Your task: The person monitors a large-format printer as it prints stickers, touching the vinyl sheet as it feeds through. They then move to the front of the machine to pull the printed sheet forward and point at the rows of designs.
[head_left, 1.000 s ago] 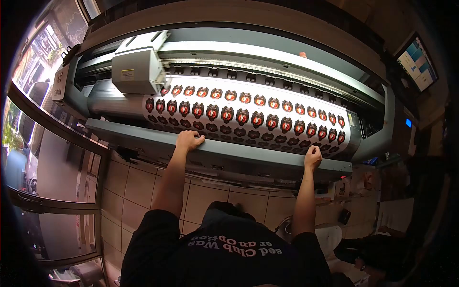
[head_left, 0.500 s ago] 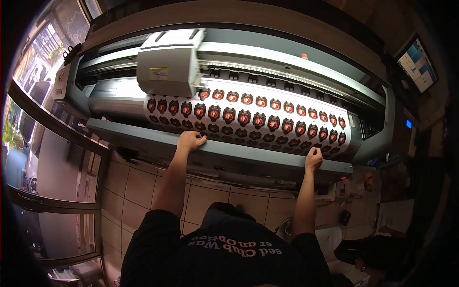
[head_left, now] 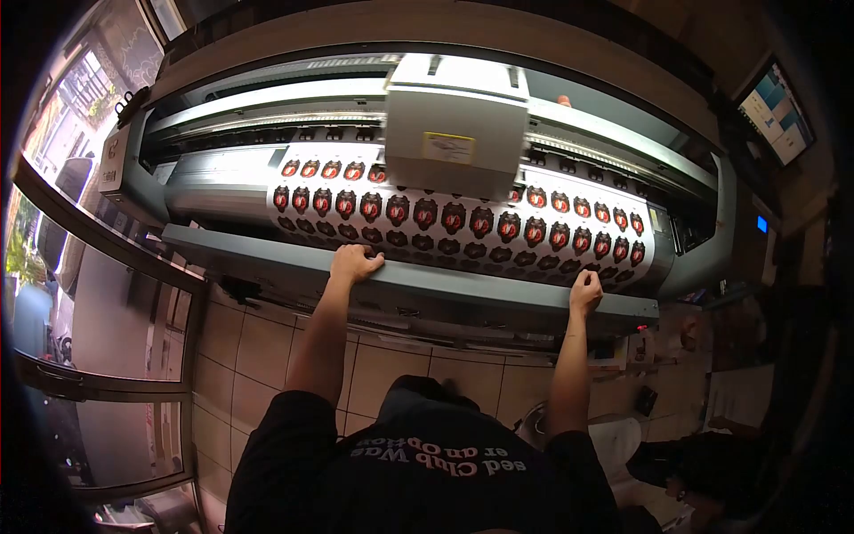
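Observation:
A wide-format printer fills the view ahead, its grey front rail (head_left: pixel 471 280) running across near me. Over its bed lies a white printed sheet (head_left: pixel 277 173) with rows of red-and-black emblems, curving down behind the rail. My left hand (head_left: pixel 354 262) rests on the rail left of the middle, fingers over its far edge and thumb apart. Farther right, my right hand (head_left: pixel 584 292) sits at the rail with fingers curled together by the sheet's lower part; whatever is inside them is hidden. The grey print carriage (head_left: pixel 454 133) stands over the middle of the sheet, covering some emblems.
At the upper right a monitor (head_left: pixel 776 116) is lit, with a small blue display (head_left: pixel 762 225) below it. Glass door panels (head_left: pixel 124 325) stand on the left. Tiled floor (head_left: pixel 382 365) shows below the printer. A dark-clothed person (head_left: pixel 703 467) is partly visible at lower right.
The print carriage has moved right along its beam, from the left part of the sheet to the middle, uncovering emblems on the left. Both my hands stay in place.

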A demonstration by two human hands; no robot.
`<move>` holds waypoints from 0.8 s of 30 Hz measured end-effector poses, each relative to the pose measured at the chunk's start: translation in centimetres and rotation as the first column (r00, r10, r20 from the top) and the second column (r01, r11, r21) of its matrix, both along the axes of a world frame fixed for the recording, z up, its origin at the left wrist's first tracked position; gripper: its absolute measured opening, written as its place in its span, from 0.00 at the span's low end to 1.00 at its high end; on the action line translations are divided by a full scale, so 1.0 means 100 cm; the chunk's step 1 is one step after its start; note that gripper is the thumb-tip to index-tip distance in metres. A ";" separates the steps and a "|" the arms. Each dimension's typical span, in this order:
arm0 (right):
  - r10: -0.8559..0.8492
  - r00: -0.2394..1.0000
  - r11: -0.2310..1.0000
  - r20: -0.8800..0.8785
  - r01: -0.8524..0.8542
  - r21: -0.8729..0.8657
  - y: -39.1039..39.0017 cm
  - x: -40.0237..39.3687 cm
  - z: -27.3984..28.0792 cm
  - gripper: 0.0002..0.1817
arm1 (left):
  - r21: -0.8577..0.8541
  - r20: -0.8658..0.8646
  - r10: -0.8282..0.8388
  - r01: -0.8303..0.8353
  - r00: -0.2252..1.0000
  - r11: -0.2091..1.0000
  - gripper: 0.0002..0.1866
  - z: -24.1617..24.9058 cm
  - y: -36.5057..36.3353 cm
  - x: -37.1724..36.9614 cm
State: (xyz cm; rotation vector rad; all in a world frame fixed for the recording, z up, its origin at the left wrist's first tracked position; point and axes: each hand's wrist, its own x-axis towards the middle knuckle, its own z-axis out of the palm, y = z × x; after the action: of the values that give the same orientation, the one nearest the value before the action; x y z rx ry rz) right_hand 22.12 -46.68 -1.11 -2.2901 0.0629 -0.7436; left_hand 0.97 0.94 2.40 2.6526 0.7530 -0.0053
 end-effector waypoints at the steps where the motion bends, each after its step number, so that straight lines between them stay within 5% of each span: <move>1: 0.004 1.000 1.000 0.014 -0.004 -0.002 0.000 0.000 0.001 0.14 | 0.008 0.009 -0.003 0.003 1.000 1.000 0.29 -0.001 0.000 0.000; 24: 0.010 0.998 1.000 -0.054 -0.010 0.008 0.001 -0.002 0.007 0.12 | 0.029 0.076 -0.027 0.024 0.997 0.999 0.25 -0.006 0.002 -0.001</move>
State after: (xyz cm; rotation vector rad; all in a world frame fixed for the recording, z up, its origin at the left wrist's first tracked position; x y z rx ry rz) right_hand 21.89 -46.57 -0.45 -2.3015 0.0793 -0.6750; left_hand 0.92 1.10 1.82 2.6718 0.6991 0.1001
